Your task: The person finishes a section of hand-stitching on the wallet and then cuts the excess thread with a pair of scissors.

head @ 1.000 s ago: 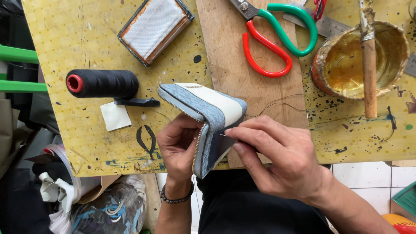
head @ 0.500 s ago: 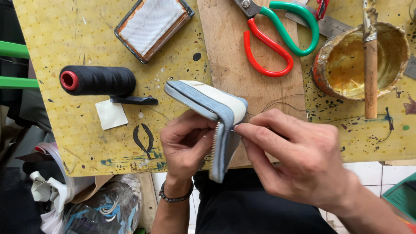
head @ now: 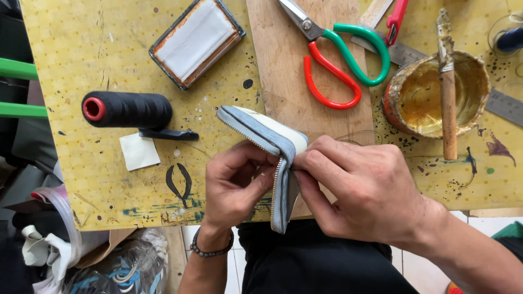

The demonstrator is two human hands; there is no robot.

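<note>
Grey-blue zippered pouch (head: 272, 142), cream panel on its top face, zipper teeth along the edge, is held over the near edge of the yellow worktable (head: 81, 54); one end lies on the wooden board (head: 283, 60), the other hangs down off the table. Left hand (head: 235, 182): fingers curled, thumb and fingertips pinching the zipper edge at the bend. Right hand (head: 359, 190): fingers together, clamped on the same corner from the other side, thumb under.

Around it:
- black thread spool (head: 126, 109), left of pouch, well apart
- small white patch (head: 139, 152) just below the spool
- flat rectangular tin with white pad (head: 196, 41), upper left
- red/green-handled scissors (head: 340, 57) on the board
- glue pot (head: 436, 95) on the right, brush (head: 448, 90) resting across it
- steel ruler (head: 504, 106), far right
</note>
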